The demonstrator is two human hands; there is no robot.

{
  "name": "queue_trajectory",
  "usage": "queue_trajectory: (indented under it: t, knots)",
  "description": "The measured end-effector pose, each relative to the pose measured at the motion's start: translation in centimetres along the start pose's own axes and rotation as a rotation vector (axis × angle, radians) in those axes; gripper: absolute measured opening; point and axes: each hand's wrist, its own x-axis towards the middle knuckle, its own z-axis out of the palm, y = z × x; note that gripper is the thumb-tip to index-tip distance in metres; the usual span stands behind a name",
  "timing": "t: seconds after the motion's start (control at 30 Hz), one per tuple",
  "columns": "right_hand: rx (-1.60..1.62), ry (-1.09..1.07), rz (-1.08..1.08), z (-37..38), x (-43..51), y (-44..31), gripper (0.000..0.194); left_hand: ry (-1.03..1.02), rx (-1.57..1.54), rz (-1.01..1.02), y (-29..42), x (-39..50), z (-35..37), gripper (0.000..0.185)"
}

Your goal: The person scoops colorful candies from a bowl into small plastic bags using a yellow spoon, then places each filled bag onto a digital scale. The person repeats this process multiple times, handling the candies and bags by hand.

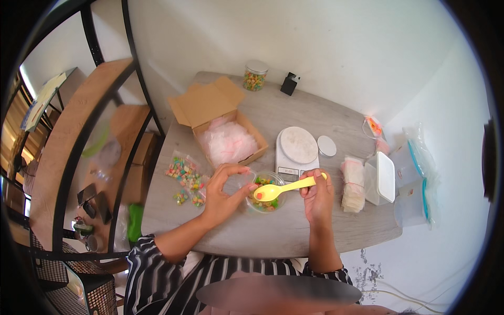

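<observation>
My right hand [318,197] grips the handle of a yellow plastic spoon [291,186], with a small red-orange piece in its bowl. Under the spoon stands a clear round container [284,199] of small colourful pieces. My left hand [226,193], thumb and forefinger curved apart, holds what looks like a small clear plastic bag [247,180] beside the container. Behind is a white kitchen scale [298,145], its round platform bare. Left of my left hand lie small clear bags of colourful pieces [187,173].
An open cardboard box [258,143] holds clear plastic bags. At the back are a lidded jar [255,76] and a black holder [289,84]. Right of the scale lie a round lid [327,146], a banded bundle of packets [353,184] and plastic containers [380,179]. Shelving [130,98] stands left.
</observation>
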Motion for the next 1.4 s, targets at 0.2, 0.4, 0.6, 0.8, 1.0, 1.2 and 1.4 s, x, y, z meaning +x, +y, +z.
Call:
queue_trajectory:
  t: [0.2, 0.4, 0.6, 0.8, 1.0, 1.2, 1.4]
  knots:
    - [-0.023, 0.055, -0.073, 0.1, 0.3, -1.6, 0.019, -0.012, 0.054, 0.030, 0.5, 0.2, -0.3, 0.035]
    - [-0.096, 0.004, -0.281, 2.2, 0.1, -4.4, 0.019, -0.033, 0.101, 0.076, 0.7, 0.4, -0.4, 0.034]
    - [-0.381, -0.210, -0.570, 4.7, -1.6, -5.4, 0.016, -0.040, 0.080, 0.061, 1.1, 0.5, -0.4, 0.035]
    - [-0.516, -0.280, -0.701, 4.3, -2.5, -6.2, 0.012, -0.026, 0.070, 0.043, 1.0, 0.5, -0.4, 0.035]
    - [-1.042, -0.545, -0.820, 3.3, -2.5, -5.9, 0.013, -0.001, 0.064, 0.036, 0.5, 0.4, 0.0, 0.035]
    - [-1.146, -0.788, -0.934, 3.6, -2.2, -3.3, 0.014, 0.005, 0.103, 0.072, 0.2, 0.3, 0.0, 0.034]
    - [-0.900, -0.589, -0.635, 2.5, -1.4, -2.9, 0.008, 0.006, 0.128, 0.077, 0.2, 0.2, 0.0, 0.032]
